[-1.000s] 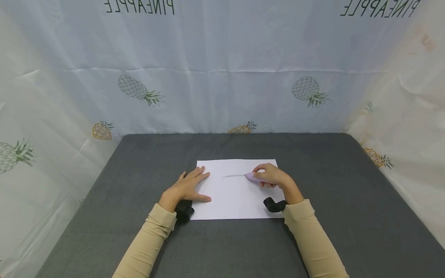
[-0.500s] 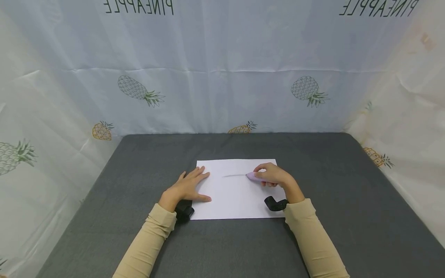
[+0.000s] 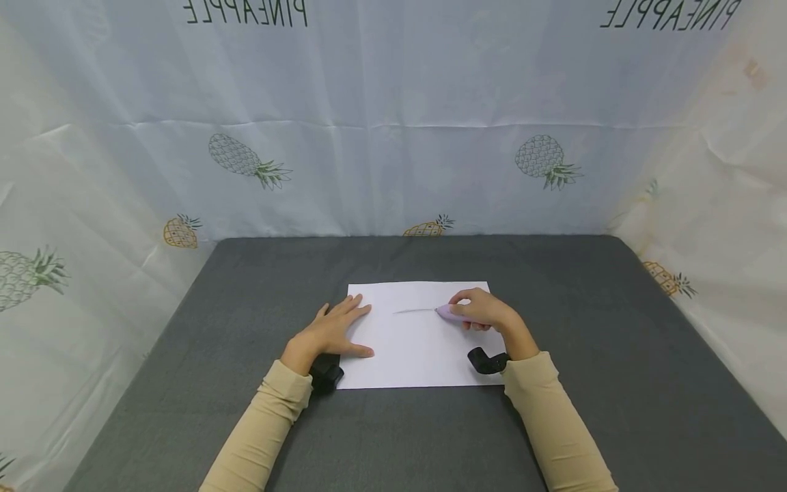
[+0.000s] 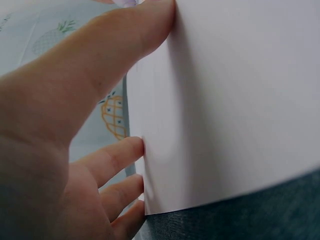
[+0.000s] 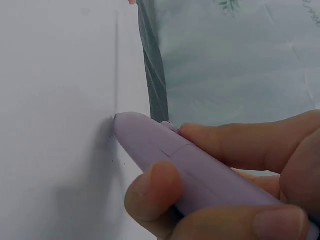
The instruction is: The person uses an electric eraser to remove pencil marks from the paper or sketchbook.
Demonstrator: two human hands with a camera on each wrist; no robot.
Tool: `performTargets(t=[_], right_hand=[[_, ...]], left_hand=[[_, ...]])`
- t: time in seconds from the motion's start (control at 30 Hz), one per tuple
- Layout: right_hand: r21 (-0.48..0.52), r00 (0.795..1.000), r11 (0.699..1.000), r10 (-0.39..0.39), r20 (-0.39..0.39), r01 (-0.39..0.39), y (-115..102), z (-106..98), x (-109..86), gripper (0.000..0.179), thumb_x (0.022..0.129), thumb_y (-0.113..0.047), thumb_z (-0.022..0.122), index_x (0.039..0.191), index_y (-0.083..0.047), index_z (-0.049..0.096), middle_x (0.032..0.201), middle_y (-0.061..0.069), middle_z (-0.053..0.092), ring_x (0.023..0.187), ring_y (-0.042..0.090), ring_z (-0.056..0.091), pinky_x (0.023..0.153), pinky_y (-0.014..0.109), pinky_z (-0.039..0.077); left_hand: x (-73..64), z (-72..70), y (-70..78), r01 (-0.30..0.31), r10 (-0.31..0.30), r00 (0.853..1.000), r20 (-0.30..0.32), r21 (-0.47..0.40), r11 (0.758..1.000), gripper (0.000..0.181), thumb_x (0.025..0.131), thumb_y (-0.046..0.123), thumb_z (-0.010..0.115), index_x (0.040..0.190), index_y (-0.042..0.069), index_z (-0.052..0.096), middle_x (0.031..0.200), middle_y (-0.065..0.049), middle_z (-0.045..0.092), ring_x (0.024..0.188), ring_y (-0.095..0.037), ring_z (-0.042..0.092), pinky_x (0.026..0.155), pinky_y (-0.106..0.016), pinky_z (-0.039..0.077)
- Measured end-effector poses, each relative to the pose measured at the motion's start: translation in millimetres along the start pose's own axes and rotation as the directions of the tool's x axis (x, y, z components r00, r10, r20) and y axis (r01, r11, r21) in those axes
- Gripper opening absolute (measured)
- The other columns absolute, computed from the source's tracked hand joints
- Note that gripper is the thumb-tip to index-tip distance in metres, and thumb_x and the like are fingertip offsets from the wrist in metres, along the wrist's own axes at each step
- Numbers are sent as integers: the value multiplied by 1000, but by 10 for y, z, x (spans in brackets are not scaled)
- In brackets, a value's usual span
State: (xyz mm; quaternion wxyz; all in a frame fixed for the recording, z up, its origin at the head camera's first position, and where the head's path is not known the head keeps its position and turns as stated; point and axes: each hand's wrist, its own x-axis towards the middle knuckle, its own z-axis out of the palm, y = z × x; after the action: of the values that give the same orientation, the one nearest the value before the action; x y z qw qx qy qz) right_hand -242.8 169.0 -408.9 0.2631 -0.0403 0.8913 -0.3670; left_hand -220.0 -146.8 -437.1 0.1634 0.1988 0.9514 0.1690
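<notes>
Pineapple-print curtain (image 3: 393,89) behind grey table (image 3: 393,437). Left hand (image 3: 330,333): fingers spread, gripping nothing, on left edge of white paper (image 3: 406,355). 1 thin line (image 5: 117,65) there meets tip of purple tool (image 5: 200,175). Right hand (image 3: 484,309), over paper's right, grips tool; right wrist view shows side knob (image 5: 170,127), head view doesn't.

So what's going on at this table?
A person has a sheet of paper on the gray table. Their left hand lies spread at its left edge, touching it. Their right hand grips a lilac tool, its tip at the right end of a thin line on the sheet. Whether that line is drawn or cut, I can't tell.
</notes>
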Motion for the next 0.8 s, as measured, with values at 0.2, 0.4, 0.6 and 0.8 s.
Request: performTargets(t=[0.2,0.4,0.6,0.8], right_hand=[[-13,1000,1000,4,11,-4,-5,-2,-12,35,98,-24,51,127,-5,55,58,0,53,43,7,33,43,18,28],[-26,1000,1000,-7,2,7,-8,-3,-10,35,97,-23,52,126,-4,56,57,1,54,42,8,33,43,19,28],[-2,1000,1000,-17,-18,17,-25,33,10,36,97,-25,53,126,-4,56,59,1,55,43,8,34,44,19,29],[18,1000,1000,-21,-18,21,15,-84,-68,38,97,-24,53,129,-3,54,60,1,53,44,8,33,44,19,28]], left_hand=[[8,3,-12,-1,1,1000,6,-3,1000,93,77,53,74,151,16,33,164,-9,17,154,-29,14,119,-66,6],[5,2,-13,0,0,1000,6,5,1000,93,76,54,75,151,16,34,164,-9,17,154,-29,13,119,-67,7],[8,3,-20,0,0,1000,4,0,1000,93,76,54,74,151,17,33,164,-9,16,154,-29,13,119,-66,6],[0,1,-17,-8,8,1000,7,-6,1000,92,77,53,74,151,16,33,164,-9,16,154,-30,13,119,-66,6]])
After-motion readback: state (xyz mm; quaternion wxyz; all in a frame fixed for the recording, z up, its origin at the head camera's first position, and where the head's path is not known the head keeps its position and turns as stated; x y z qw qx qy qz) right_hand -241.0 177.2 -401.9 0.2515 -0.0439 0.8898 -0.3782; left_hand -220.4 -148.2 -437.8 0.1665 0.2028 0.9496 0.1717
